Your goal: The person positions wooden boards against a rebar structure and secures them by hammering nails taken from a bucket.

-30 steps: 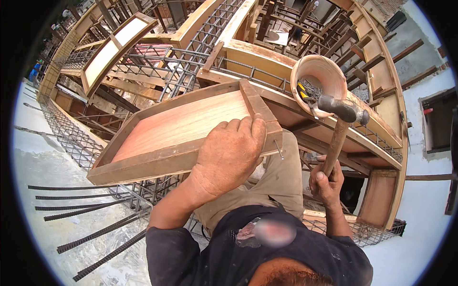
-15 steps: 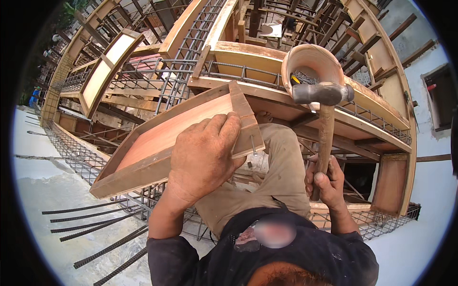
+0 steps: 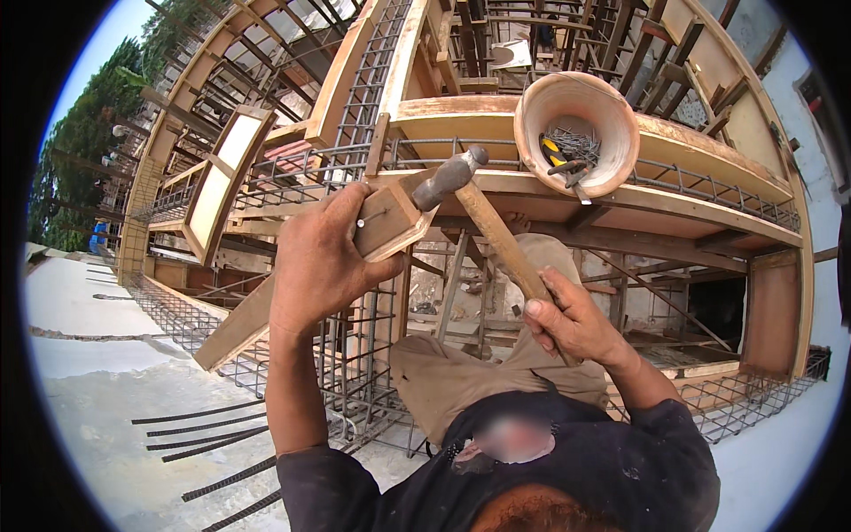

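Observation:
My left hand [image 3: 315, 257] is wrapped around the end of a shallow wooden form panel [image 3: 232, 330], which is tilted up over the rebar. A nail [image 3: 373, 218] sticks partly out of the panel's end board beside my fingers. In my right hand [image 3: 574, 319] is a hammer [image 3: 501, 230], gripped low on its wooden handle. Its metal head appears beside the panel's corner; I cannot tell whether they touch. A round tub [image 3: 530, 115] ahead holds loose nails [image 3: 581, 144] and a yellow-and-black handled tool [image 3: 553, 151].
The tub rests on a timber beam form [image 3: 709, 158] with rebar inside. Another panel [image 3: 222, 182] leans at the far left. Bare rebar ends [image 3: 208, 434] project over the concrete slab [image 3: 106, 381] on the left. Below my legs, open gaps show between timber props.
My left hand has turned the panel so that its nailed end faces up. The hammer has swung left and is now beside the panel's end. My view has shifted slightly.

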{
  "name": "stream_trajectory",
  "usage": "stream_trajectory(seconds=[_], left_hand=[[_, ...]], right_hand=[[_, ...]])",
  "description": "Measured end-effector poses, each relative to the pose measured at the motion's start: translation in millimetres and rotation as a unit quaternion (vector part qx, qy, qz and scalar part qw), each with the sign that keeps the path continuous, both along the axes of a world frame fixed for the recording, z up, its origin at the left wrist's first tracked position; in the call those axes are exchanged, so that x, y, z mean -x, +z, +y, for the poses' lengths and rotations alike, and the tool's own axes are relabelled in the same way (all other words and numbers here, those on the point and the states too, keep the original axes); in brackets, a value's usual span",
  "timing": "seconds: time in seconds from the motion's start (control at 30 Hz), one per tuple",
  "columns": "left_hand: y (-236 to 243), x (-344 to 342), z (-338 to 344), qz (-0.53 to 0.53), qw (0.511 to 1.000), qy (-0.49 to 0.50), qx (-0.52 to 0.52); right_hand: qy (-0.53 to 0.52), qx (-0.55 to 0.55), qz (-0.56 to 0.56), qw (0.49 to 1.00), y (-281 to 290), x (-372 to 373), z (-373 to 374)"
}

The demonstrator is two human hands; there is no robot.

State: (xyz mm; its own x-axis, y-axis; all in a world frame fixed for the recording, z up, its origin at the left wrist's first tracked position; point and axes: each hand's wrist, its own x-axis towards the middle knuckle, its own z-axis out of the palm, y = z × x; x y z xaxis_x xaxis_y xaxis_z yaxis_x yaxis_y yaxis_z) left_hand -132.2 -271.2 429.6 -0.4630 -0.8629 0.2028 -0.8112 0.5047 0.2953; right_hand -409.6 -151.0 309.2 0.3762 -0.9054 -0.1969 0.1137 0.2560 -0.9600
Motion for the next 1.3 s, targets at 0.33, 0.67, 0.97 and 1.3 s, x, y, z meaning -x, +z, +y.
stream_trajectory(seconds=[0.33,0.67,0.97,1.3], left_hand=[[12.6,-19.3,-48.2,0.009,1.0,0.0,-0.029],[10.3,-19.1,-52.9,-0.01,1.0,-0.024,-0.005],[16.6,-22.0,-46.4,-0.008,1.0,-0.026,-0.009],[11.8,-21.3,-49.1,-0.014,1.0,-0.019,-0.011]], right_hand=[[-0.065,0.288,0.407,0.865,130.1,-9.6,-3.3],[-0.22,0.577,0.148,0.773,208.4,-35.9,2.6],[-0.187,0.413,0.32,0.832,218.5,-38.2,-0.8],[-0.093,0.322,0.554,0.762,202.8,-15.2,-39.4]])
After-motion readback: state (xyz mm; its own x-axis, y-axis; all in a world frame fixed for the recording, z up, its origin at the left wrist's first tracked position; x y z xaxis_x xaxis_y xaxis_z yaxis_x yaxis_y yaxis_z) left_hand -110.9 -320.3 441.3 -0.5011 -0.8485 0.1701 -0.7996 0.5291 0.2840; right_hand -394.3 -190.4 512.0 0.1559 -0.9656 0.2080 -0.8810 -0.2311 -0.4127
